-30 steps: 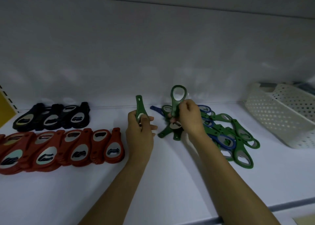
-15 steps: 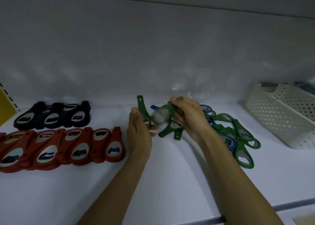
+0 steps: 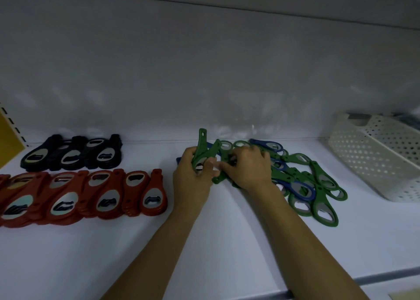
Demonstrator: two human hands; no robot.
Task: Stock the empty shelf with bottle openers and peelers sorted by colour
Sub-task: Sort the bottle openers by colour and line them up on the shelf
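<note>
The left hand (image 3: pixel 193 179) now grips 2 green openers (image 3: pixel 204 150) upright, up from 1 a second ago, while the right hand (image 3: pixel 246 166), just beside that grip, has dropped onto the green-and-blue pile (image 3: pixel 318 186), fingers curled, possibly pinching the next; I cannot tell.

White shelf (image 3: pixel 227 249), partly stocked.
Black openers (image 3: pixel 72 155) lie in a row at the back left, with a longer row of red openers (image 3: pixel 95 193) just in front. A loose pile of green and blue openers (image 3: pixel 313 186) lies right of centre, and a white basket (image 3: pixel 372 158) stands far right.
</note>
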